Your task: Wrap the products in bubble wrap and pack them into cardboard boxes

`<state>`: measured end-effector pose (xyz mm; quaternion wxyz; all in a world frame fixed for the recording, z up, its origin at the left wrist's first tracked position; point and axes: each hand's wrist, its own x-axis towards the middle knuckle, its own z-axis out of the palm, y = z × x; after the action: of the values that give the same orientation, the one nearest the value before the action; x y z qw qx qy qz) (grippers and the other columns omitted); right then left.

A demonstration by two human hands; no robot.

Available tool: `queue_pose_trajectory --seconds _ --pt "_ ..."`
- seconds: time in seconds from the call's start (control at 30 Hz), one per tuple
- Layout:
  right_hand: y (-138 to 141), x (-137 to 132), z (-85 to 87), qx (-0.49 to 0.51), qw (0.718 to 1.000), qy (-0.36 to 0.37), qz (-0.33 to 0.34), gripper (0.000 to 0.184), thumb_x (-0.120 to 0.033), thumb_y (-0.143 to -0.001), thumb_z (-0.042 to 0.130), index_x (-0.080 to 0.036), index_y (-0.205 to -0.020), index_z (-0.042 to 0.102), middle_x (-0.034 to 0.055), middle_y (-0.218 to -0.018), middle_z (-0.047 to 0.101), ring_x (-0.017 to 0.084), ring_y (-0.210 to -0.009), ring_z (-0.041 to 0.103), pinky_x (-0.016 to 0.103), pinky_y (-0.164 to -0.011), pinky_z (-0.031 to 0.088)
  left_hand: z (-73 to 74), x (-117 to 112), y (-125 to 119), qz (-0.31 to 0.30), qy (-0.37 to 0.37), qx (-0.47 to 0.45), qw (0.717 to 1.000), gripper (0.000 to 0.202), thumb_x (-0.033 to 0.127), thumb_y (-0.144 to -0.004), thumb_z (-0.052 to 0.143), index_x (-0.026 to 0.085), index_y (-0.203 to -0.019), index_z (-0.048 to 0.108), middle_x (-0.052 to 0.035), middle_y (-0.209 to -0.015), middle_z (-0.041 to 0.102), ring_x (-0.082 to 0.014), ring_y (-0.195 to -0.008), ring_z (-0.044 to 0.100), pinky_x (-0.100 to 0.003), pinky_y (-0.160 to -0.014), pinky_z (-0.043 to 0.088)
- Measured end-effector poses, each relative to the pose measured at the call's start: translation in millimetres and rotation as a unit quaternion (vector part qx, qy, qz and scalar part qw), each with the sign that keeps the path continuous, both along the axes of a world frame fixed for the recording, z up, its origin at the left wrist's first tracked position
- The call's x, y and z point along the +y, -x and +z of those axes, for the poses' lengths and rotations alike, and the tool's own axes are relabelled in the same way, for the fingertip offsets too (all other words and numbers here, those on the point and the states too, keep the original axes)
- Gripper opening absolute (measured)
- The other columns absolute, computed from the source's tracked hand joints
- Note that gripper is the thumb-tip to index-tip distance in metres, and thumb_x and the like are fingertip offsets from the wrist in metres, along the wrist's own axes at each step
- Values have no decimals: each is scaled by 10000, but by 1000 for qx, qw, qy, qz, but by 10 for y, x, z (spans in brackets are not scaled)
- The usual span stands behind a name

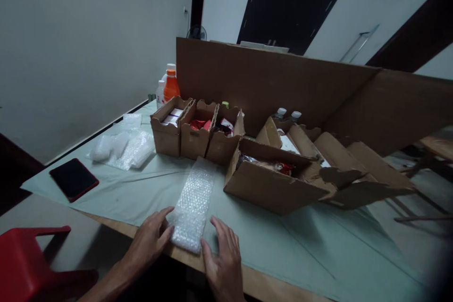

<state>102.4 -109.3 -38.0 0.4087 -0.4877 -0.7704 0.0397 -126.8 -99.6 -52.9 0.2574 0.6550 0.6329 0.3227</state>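
Note:
A strip of bubble wrap lies on the pale green cloth at the table's near edge, its near end rolled into a thick bundle. My left hand rests against the left side of that bundle, fingers stretched out and touching it. My right hand lies flat on the cloth against the bundle's right side, fingers spread. Neither hand grips anything.
Three small open cardboard boxes with packets stand behind the wrap. A larger open box sits to the right, with flattened cardboard beyond. More bubble wrap and a dark tablet lie left. An orange bottle and a red chair are nearby.

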Motion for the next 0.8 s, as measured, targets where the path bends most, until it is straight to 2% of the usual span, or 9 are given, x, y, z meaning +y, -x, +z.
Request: queue_pose_trajectory --seconds 0.13,0.27,0.37,0.43,0.5,0.57,0.63,0.7,0.8 --pt "57 -47 16 -80 991 -19 106 460 -101 -833 567 -198 -1282 563 114 -1303 647 276 -1192 585 427 -949 477 -79 -1 -33 5 -35 20 999 448 338 -901 511 157 -1301 606 -50 -827 705 -217 -760 672 -341 -739 551" --pt "202 -1 -20 -92 989 11 119 333 -57 -854 550 -220 -1132 635 69 -1223 701 266 -1151 609 430 -929 466 -12 -30 8 -7 -69 44 997 385 339 -923 523 179 -1256 635 -68 -862 716 -225 -796 683 -356 -761 569" --pt "243 43 16 -43 991 43 123 290 -27 -908 496 -214 -1068 648 50 -1069 746 221 -994 656 393 -873 471 154 -126 86 -52 -120 62 989 435 342 -883 614 220 -1300 612 -131 -1245 661 -282 -1133 630 -430 -963 532" --pt "235 67 58 -15 987 92 133 257 -57 -941 492 -216 -1057 655 34 -983 754 199 -881 663 364 -815 477 258 -186 125 -99 -127 59 985 497 275 -866 625 254 -1359 570 -120 -1377 590 -292 -1265 547 -459 -1051 479" --pt "212 89 87 2 980 146 134 227 -96 -961 506 -224 -1060 666 20 -950 757 185 -828 666 336 -777 484 304 -198 134 -124 -102 38 986 468 208 -883 578 264 -1348 579 -95 -1250 664 -257 -1171 596 -423 -1001 508" --pt "181 105 94 10 979 165 118 218 -127 -968 519 -226 -1090 668 23 -972 759 183 -846 677 323 -779 493 283 -147 113 -109 -69 19 991 398 196 -908 543 245 -1296 615 -73 -1054 711 -223 -989 643 -376 -893 541" --pt "150 108 90 4 987 134 85 234 -146 -965 526 -224 -1145 654 46 -1040 748 198 -920 676 337 -814 494 222 -46 71 -83 -48 18 995 363 221 -919 544 219 -1272 629 -64 -962 709 -213 -881 641 -366 -831 541" --pt "126 99 87 -20 995 81 57 271 -153 -949 546 -224 -1196 632 78 -1146 713 227 -1039 650 376 -877 481 161 71 24 -75 -44 37 996 368 232 -917 547 199 -1275 625 -64 -936 707 -219 -854 636 -388 -837 529" --pt "121 87 91 -77 993 62 71 328 -141 -902 597 -235 -1216 616 91 -1235 671 260 -1139 603 435 -953 452 115 182 -26 -73 -54 88 992 355 227 -919 533 170 -1254 633 -82 -922 704 -246 -852 629 -436 -848 518"
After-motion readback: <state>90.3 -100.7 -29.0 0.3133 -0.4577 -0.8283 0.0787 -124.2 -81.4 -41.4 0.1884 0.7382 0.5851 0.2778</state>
